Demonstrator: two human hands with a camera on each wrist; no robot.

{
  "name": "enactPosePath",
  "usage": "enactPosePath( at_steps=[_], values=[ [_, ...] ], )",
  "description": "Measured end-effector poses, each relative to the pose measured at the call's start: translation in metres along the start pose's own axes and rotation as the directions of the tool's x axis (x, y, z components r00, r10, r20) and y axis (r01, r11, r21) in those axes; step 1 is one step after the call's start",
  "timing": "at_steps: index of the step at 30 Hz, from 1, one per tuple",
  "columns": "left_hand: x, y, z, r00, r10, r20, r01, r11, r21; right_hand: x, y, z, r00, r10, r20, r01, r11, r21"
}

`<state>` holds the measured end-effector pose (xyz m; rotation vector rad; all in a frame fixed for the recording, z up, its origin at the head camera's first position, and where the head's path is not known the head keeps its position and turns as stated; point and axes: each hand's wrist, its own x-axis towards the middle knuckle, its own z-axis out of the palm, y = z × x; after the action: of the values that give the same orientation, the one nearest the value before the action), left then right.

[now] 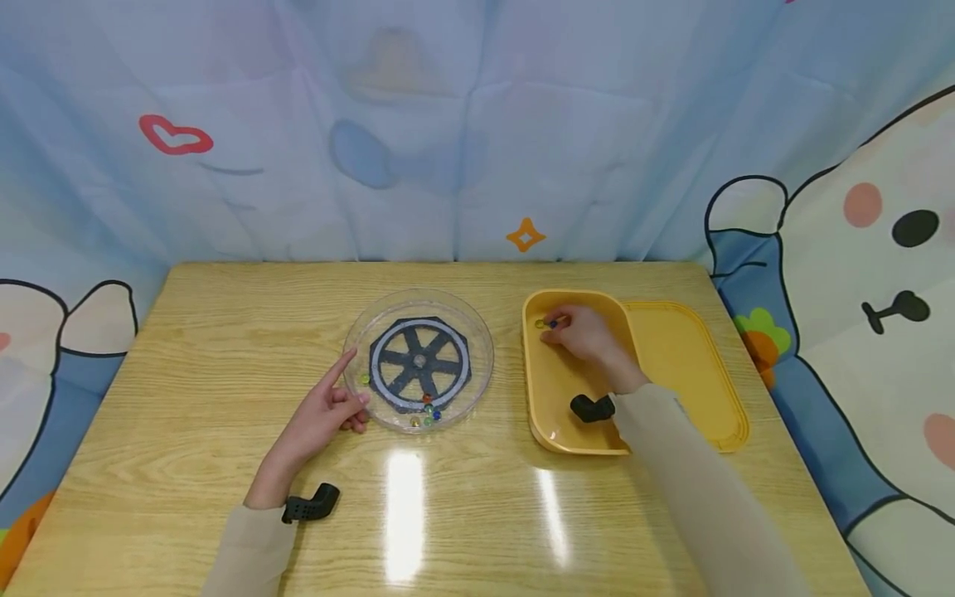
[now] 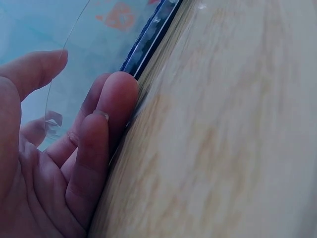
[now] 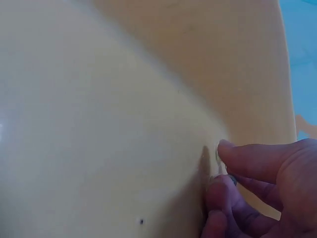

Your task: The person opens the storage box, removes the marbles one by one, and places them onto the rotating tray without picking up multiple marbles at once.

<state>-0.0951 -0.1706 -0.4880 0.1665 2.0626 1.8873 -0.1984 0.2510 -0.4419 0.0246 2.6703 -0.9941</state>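
In the head view, a clear round dish stands on the table with a dark six-spoked wheel pattern at its middle. Several glass marbles lie inside, including a yellow one at the left and a blue one at the front. My left hand holds the dish's left edge, index finger stretched along the rim, other fingers curled low against its side. Inside a yellow bin, my right hand pinches a small glass marble. A dark blue marble shows at these fingertips.
A flat yellow lid lies right of the bin, partly beneath my right sleeve. The wooden table ends at a printed blue curtain behind. Black wrist cameras sit at both cuffs.
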Motion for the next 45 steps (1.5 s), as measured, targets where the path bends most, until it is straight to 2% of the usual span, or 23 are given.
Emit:
enactPosePath(
  at_steps=[9, 16, 33, 37, 45],
  values=[
    [0.000, -0.001, 0.000, 1.000, -0.007, -0.003, 0.007, 1.000, 0.000, 0.009, -0.007, 0.014, 0.999, -0.034, -0.041, 0.031, 0.998, -0.054],
    [0.000, -0.001, 0.001, 1.000, 0.000, -0.001, 0.000, 1.000, -0.004, 0.010, -0.008, 0.016, 0.998, -0.051, -0.048, 0.047, 0.996, -0.079],
    [-0.001, -0.001, 0.001, 1.000, 0.003, 0.003, -0.003, 1.000, -0.018, 0.006, -0.012, 0.009, 0.999, -0.046, -0.006, 0.046, 0.999, -0.026],
    [-0.001, -0.001, 0.001, 1.000, 0.003, 0.002, -0.003, 1.000, -0.013, 0.000, -0.015, 0.004, 0.998, -0.062, -0.025, 0.062, 0.998, 0.022],
    [0.002, -0.002, 0.000, 1.000, 0.001, 0.001, -0.001, 1.000, 0.002, -0.018, -0.027, -0.009, 0.990, -0.076, -0.121, 0.096, 0.982, 0.164]
  ],
)
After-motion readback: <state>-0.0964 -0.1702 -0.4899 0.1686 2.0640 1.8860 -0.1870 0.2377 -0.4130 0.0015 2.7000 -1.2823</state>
